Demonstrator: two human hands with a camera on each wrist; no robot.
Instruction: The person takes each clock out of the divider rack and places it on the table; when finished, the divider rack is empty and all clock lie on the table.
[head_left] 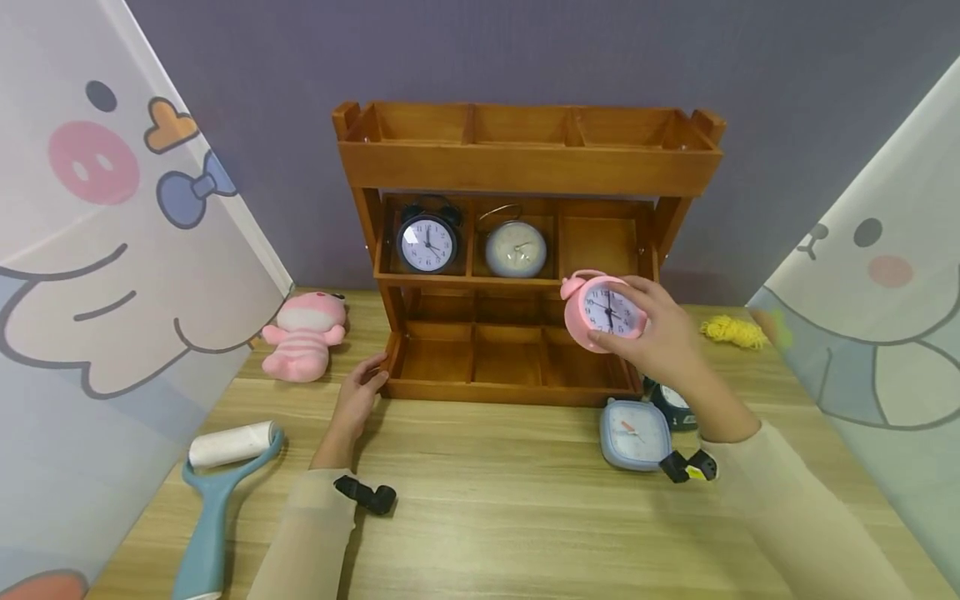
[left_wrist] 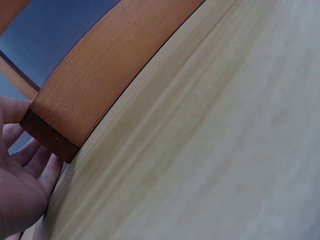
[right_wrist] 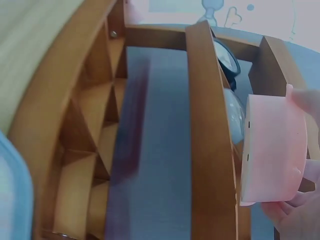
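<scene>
My right hand [head_left: 663, 329] grips a pink twin-bell alarm clock [head_left: 581, 321] by its side, in front of the right end of a brown wooden shelf rack [head_left: 525, 162]. In the right wrist view the clock [right_wrist: 275, 150] is seen edge-on beside the middle tier, apart from the tabletop. My left hand [head_left: 354, 404] holds the rack's lower left corner, thumb on one side and fingers on the other, as the left wrist view shows at the wooden end [left_wrist: 50, 137]. A black alarm clock [head_left: 427, 243] and a round grey-blue clock [head_left: 516, 250] stand in the middle tier's left and centre compartments.
On the table [head_left: 465, 500], a square blue clock [head_left: 636, 435] lies by a dark clock [head_left: 672, 406] right of the rack. Yellow string [head_left: 733, 332] lies farther right. A pink plush toy [head_left: 303, 337] and a lint roller [head_left: 217, 492] are at left.
</scene>
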